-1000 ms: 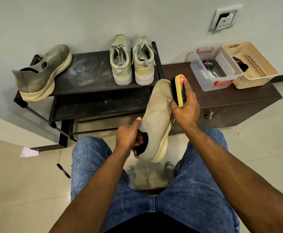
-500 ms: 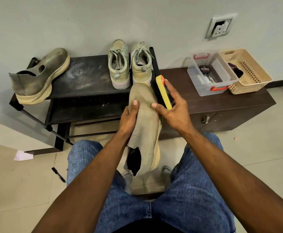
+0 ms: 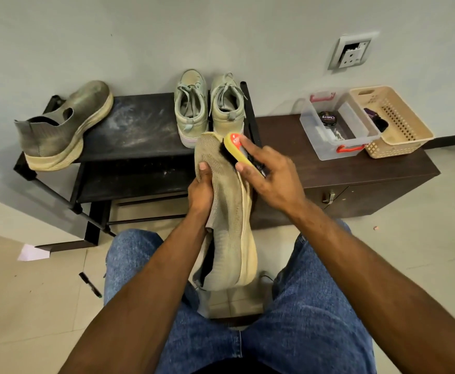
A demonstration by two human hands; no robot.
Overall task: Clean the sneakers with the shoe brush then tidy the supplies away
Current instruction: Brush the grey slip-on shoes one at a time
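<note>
Right hand (image 3: 269,179) gripping shoe brush (image 3: 238,152), left hand (image 3: 200,191) clasping sneaker (image 3: 229,211)

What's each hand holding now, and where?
Left hand grips the knit sneaker at its upper's side; right hand grips the shoe brush by its yellow back.

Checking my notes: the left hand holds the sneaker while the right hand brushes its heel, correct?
Not quite. The head view shows the right hand working the brush at the toe, not the heel, of the sneaker; the left hand holds it.
</note>
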